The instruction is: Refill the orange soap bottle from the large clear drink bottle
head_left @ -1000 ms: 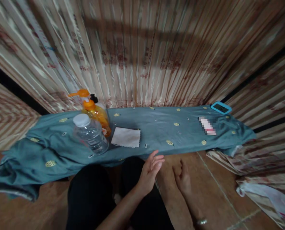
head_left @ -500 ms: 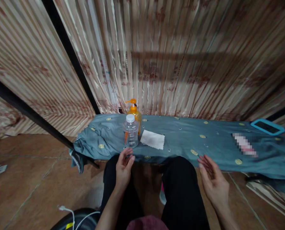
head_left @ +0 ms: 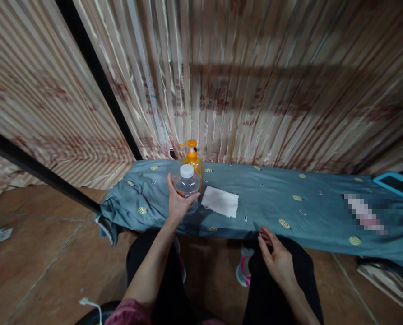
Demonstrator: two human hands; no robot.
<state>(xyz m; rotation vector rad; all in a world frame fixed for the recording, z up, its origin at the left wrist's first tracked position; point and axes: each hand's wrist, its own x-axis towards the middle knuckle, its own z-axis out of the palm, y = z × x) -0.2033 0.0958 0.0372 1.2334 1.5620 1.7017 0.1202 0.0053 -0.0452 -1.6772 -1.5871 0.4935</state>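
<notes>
My left hand (head_left: 180,205) is wrapped round the lower body of a clear plastic bottle (head_left: 187,181) with a white cap, thumb across its front. The bottle stands upright on the cloth-covered bench. Right behind it is an orange pump bottle (head_left: 192,158), partly hidden by the clear one. A white cloth (head_left: 220,201) with a wavy edge lies flat just right of both bottles. Over my right knee, close to the bench's front edge, my right hand (head_left: 277,259) holds nothing, its fingers loosely bent and the thumb apart.
The bench (head_left: 269,180) has a grey-blue cover with pineapple prints. At its right lie a blue-framed tablet (head_left: 398,185) and a blurred-out pinkish item (head_left: 365,214). Striped curtains (head_left: 235,90) hang behind, and dark poles (head_left: 98,79) stand at the left. A white cable (head_left: 91,303) is at lower left.
My left hand has moved forward from above my knee and closed round the clear bottle. My right hand has moved left and inward over the right knee. The view has shifted slightly.
</notes>
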